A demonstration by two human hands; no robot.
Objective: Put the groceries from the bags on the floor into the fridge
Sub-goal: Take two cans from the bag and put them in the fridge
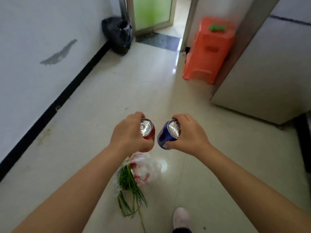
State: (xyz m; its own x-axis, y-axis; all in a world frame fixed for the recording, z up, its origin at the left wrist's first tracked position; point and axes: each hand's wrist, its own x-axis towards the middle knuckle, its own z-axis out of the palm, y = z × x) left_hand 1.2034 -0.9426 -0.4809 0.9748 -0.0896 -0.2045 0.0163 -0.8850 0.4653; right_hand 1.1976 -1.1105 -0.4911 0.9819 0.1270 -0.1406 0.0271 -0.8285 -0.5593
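left hand [129, 132]: you've got fingers wrapped round the red can [148, 132]
right hand [188, 132]: gripping the blue can [165, 137]
fridge [262, 73]: ahead right, looks closed; keep cans upright, free a hand for it

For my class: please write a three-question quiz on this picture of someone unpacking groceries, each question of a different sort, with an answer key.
1. True or false: the left hand holds the red can and the right hand holds the blue can.
2. Multiple choice: what sticks out of the plastic bag on the floor? A) a loaf of bread B) long green stalks C) a milk bottle
3. Fill in: the orange stool stands beside the ____ cabinet-like unit at right.

Key
1. True; each hand grips its can near the top.
2. B; the green stalks trail onto the floor.
3. White; the white unit may be the fridge, though that is not certain.
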